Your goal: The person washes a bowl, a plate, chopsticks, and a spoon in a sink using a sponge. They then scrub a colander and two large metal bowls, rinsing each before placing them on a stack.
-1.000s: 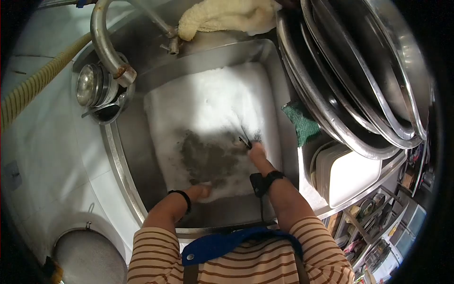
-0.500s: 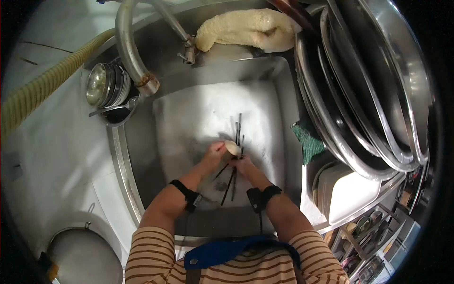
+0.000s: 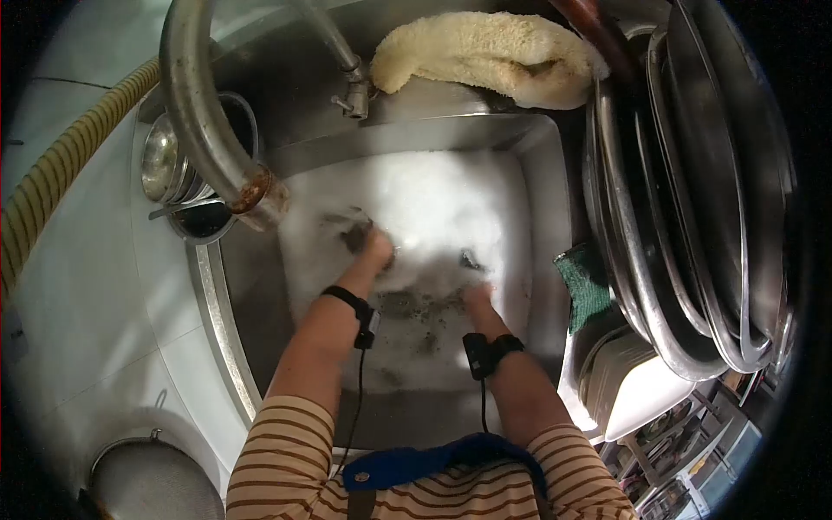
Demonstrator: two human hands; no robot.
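My left hand (image 3: 377,245) is sunk in the white, sudsy water (image 3: 433,199) of a steel sink (image 3: 544,191). Its fingers lie under the foam, beside a dark gap in the suds. Further right, my right hand (image 3: 478,291) is also dipped into the foam, with only the back of the hand and wrist showing. Whatever either hand touches beneath the surface is hidden. Both wrists carry black straps with small boxes and cables.
A rusty-ended pipe (image 3: 260,201) and a small tap (image 3: 355,100) overhang the sink. A pale fluffy cloth (image 3: 494,52) lies behind. Metal bowls (image 3: 162,160) stand left; large steel pans (image 3: 624,208), a green scouring pad (image 3: 585,284) and white trays (image 3: 646,390) stand right.
The bundle of dark chopstick-like sticks and the pale round piece in my hands have gone from sight. Both hands have parted and dropped into the suds. The view has shifted slightly.
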